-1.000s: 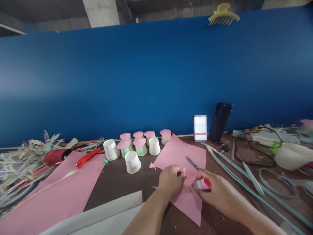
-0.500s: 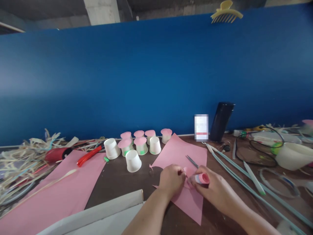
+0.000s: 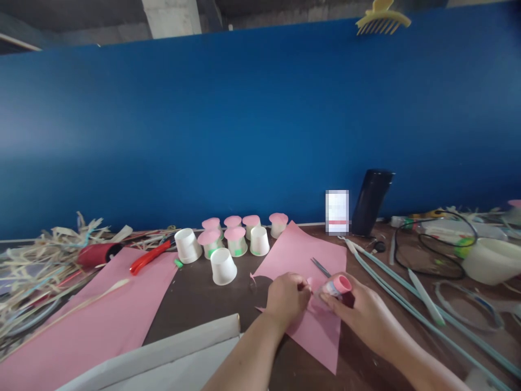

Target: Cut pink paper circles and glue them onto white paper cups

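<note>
The left hand (image 3: 287, 297) has its thumb and fingers pinched together on a small pink paper piece (image 3: 310, 286), over a pink sheet (image 3: 299, 250) on the dark table (image 3: 195, 296). At three o'clock from it, just beside the small piece, the right hand (image 3: 360, 309) closes its thumb and fingers around a pink-ended tube (image 3: 336, 286), which is tilted with its pink end toward two o'clock. Scissors (image 3: 321, 267) show their blades at eleven o'clock of the right hand; their handles are hidden, so they may be held or simply lying on the sheet.

At ten o'clock from the left hand, six cups with pink paper discs (image 3: 235, 233) stand near three upturned white cups (image 3: 223, 266). Further out at ten o'clock, a red handle (image 3: 150, 257) rests on a second pink sheet (image 3: 93, 320). A dark bottle (image 3: 372, 202) leans at one o'clock, in front of the blue panel (image 3: 244, 125). Well apart, at two o'clock, a larger white cup (image 3: 490, 262) lies tilted.
</note>
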Available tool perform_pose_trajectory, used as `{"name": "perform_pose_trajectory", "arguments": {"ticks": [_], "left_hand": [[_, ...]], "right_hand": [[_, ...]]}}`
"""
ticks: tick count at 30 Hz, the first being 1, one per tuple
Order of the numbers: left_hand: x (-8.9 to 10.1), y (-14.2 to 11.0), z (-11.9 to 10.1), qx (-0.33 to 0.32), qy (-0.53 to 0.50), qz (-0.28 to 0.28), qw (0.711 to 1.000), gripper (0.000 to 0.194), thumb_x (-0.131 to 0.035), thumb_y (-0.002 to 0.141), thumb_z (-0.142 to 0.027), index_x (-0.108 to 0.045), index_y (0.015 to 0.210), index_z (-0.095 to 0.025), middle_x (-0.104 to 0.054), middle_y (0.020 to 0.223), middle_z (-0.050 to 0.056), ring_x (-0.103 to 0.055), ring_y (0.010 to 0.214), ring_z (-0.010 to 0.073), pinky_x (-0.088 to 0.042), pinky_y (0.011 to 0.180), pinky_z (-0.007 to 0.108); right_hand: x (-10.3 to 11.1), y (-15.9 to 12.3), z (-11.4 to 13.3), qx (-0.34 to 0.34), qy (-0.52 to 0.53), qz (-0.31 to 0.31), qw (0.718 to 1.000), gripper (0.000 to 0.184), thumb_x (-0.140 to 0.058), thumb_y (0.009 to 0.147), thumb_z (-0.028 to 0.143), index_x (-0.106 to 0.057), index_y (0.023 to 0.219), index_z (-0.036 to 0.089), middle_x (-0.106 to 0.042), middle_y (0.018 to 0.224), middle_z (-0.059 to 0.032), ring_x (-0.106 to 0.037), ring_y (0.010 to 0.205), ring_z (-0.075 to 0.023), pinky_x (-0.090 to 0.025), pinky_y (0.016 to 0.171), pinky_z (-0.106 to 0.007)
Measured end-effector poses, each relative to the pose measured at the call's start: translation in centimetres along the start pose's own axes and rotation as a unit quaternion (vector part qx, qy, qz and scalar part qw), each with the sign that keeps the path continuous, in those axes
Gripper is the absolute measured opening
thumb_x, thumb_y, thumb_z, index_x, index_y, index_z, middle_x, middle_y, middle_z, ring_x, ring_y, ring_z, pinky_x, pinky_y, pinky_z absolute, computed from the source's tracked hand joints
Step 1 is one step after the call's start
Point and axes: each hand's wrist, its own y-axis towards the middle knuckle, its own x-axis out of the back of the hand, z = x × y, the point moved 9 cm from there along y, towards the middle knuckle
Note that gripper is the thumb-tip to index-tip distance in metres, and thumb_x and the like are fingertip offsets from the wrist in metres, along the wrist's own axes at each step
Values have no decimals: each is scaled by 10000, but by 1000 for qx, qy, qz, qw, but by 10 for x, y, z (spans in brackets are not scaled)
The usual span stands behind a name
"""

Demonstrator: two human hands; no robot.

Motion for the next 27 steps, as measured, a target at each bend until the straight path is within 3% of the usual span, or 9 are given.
{"name": "perform_pose_trajectory", "arguments": {"ticks": [5,11,16,21,27], "left_hand": [[1,-2,-1,-14,-8,-10,1000,246,-461,799,-271,-673,694,-206,-648,744,7,-534,664,123,-306,566,225],[2,-2,-2,-19,-19,-6,1000,272,-439,810,-282,-676,700,-207,-656,766,10,-551,689,128,-330,569,217],[1,-1,-1,-16,-8,-16,1000,258,-450,796,-264,-674,681,-209,-655,750,8,-549,677,124,-326,574,220],[-3,1,3,9,-3,5,1000,267,-452,805,-322,-672,699,-214,-663,763,11,-555,672,128,-308,556,224],[2,-1,1,-4,-21,-16,1000,286,-430,815,-311,-657,671,-212,-661,746,4,-553,661,120,-323,564,217]], "right_hand": [[-6,4,-4,16,-62,-22,998,244,-511,805,472,-588,834,243,-668,762,-13,-602,667,-203,-408,591,-276],[-13,5,4,51,-80,-2,995,204,-479,832,392,-575,936,246,-677,934,-46,-638,788,-230,-422,645,-297],[-12,3,7,59,-99,8,993,187,-483,836,389,-550,934,245,-670,946,-47,-638,825,-246,-421,667,-312],[-3,2,4,36,-98,-27,994,211,-464,850,441,-532,906,249,-655,841,-26,-619,725,-220,-416,631,-307],[-14,4,7,52,-113,5,992,208,-458,851,409,-538,940,238,-666,903,-49,-635,768,-229,-420,631,-303]]}}
